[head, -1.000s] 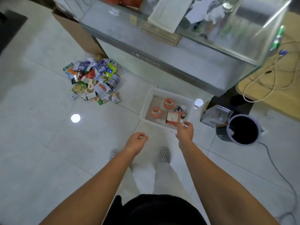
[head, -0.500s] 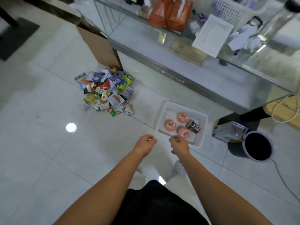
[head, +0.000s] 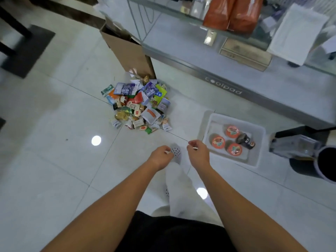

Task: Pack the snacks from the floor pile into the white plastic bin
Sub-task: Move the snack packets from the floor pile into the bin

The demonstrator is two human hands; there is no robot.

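Note:
The snack pile [head: 138, 106], a heap of small colourful packets, lies on the white tiled floor ahead and to the left. To its right stands the white plastic bin [head: 209, 128], which holds three round orange-lidded cups [head: 218, 141] and one dark packet [head: 245, 140]. My left hand [head: 161, 157] and my right hand [head: 198, 153] hover side by side above the floor, between the pile and the bin. Both are loosely curled and hold nothing. The right hand is just left of the bin's near corner.
A brown cardboard box [head: 127, 50] stands behind the pile. A glass display counter [head: 236, 73] runs along the back right. Right of the bin sit a clear plastic box [head: 294, 146] and a round pail with a dark inside [head: 325, 162]. A dark mat [head: 27, 50] lies far left.
My right hand let go of a snack in the bin and drew back to the left. A third orange cup now sits in the bin. The view has turned toward the pile.

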